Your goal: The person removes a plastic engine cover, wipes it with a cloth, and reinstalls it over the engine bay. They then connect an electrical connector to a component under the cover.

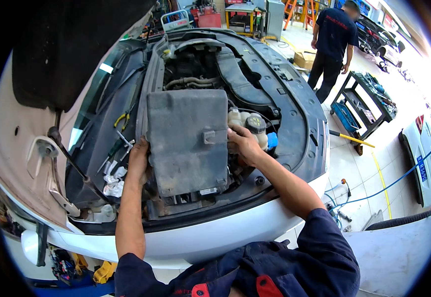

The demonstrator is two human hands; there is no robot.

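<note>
A large, dusty black plastic cover [188, 133], roughly rectangular and with a small clip on its face, lies over the near side of an open engine bay. My left hand [137, 157] grips its left edge, fingers mostly hidden behind the side. On the opposite edge, my right hand [245, 144] is closed, with its fingertips at the rim near the clip. Beside the right hand stands a whitish coolant tank with a black cap [255, 123] and a blue cap [272, 140]. What lies beneath the cover is mostly hidden.
Yellow-handled pliers [122, 119], a T-handle wrench [125, 140], a screwdriver [109, 154] and crumpled white tissue [115, 182] lie below the windshield. The raised hood [62, 54] hangs at left. A co-worker [335, 37] stands far right near a black tool cart [366, 101].
</note>
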